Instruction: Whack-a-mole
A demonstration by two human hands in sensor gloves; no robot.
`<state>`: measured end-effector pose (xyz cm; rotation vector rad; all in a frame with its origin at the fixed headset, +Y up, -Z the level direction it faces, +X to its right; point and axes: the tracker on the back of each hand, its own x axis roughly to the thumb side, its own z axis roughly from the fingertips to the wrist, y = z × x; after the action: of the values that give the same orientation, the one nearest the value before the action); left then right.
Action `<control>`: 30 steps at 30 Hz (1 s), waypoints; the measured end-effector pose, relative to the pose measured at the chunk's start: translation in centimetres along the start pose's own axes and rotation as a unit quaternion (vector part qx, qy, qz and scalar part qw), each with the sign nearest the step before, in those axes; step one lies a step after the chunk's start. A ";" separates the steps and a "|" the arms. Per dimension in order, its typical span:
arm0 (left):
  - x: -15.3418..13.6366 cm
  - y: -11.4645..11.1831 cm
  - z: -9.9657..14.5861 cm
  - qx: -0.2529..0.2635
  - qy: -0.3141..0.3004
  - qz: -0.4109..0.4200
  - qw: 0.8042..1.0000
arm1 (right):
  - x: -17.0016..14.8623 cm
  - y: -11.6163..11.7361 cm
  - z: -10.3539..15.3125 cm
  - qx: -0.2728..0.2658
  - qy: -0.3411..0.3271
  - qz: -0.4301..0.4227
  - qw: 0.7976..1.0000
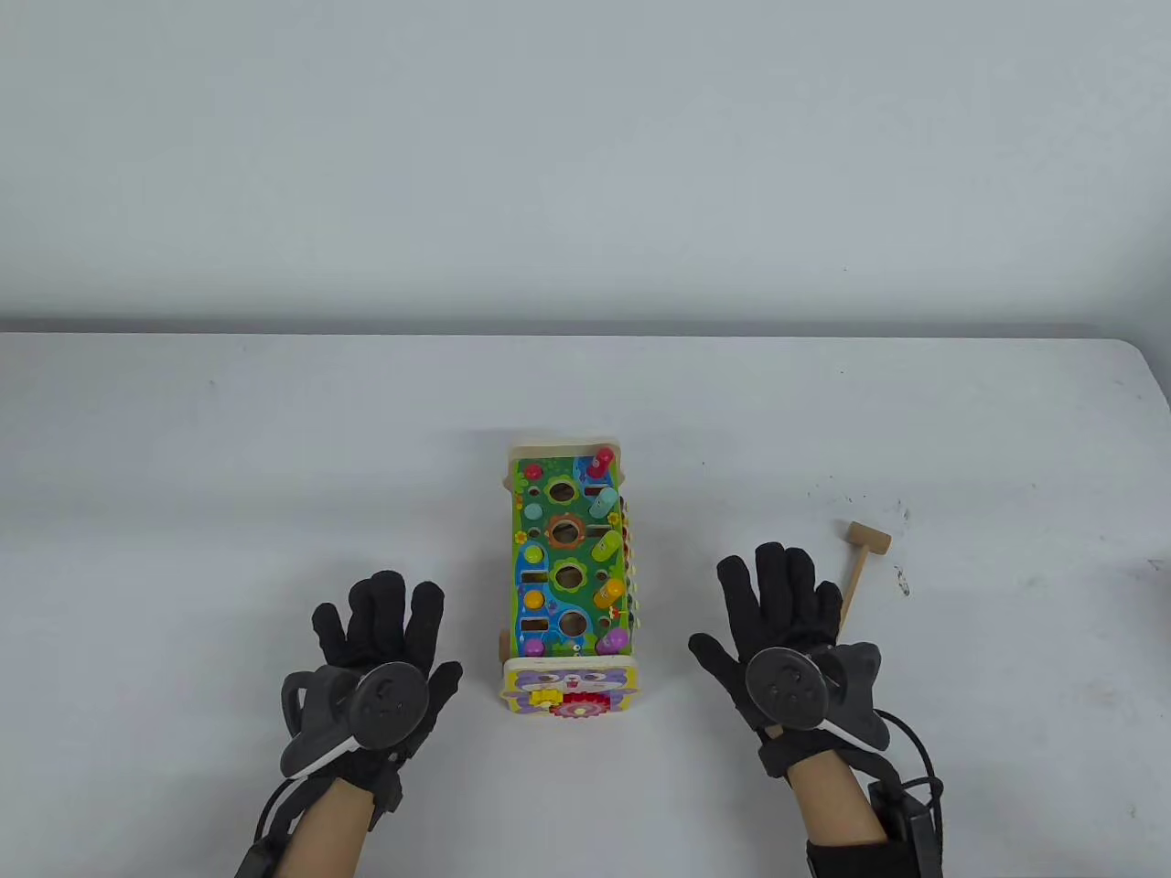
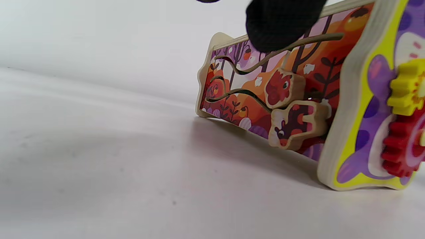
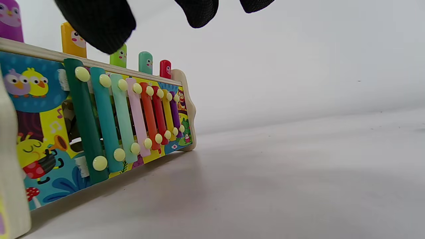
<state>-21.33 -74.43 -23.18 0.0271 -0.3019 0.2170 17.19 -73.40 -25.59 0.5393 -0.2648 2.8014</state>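
A colourful wooden whack-a-mole box (image 1: 567, 576) stands in the middle of the white table, with several pegs (image 1: 606, 546) raised along its right side. A small wooden hammer (image 1: 860, 567) lies on the table to its right. My left hand (image 1: 380, 640) lies flat and open left of the box, holding nothing. My right hand (image 1: 778, 613) lies flat and open right of the box, just left of the hammer's handle. The right wrist view shows the box's xylophone side (image 3: 132, 119) and raised pegs (image 3: 145, 62). The left wrist view shows its maze side (image 2: 272, 99).
The box's near end carries yellow and red gears (image 1: 567, 702), also in the left wrist view (image 2: 406, 126). The table's far edge (image 1: 585, 335) meets a pale wall. Small dark marks (image 1: 901, 576) dot the table right of the hammer.
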 end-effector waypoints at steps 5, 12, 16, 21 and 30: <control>0.0 0.0 0.0 -0.002 0.001 0.001 1.000 | 0.0 0.0 0.0 0.003 0.001 -0.004 1.000; 0.0 0.0 0.0 -0.001 -0.001 0.002 1.000 | 0.2 0.1 0.0 0.003 -0.001 0.000 1.000; 0.0 0.0 0.0 0.002 -0.001 0.006 1.000 | -0.2 0.1 0.0 0.003 0.010 0.002 1.000; -0.2 0.0 0.0 0.001 0.003 0.012 1.000 | -2.0 0.0 0.0 0.007 0.060 0.010 0.998; -0.3 0.0 -0.1 -0.005 0.006 0.020 1.000 | -7.1 -0.5 0.1 0.000 0.217 0.028 0.976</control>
<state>-21.53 -74.47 -23.39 0.0108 -0.2923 0.2549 23.72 -74.56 -28.11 -0.0888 -0.1873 2.8797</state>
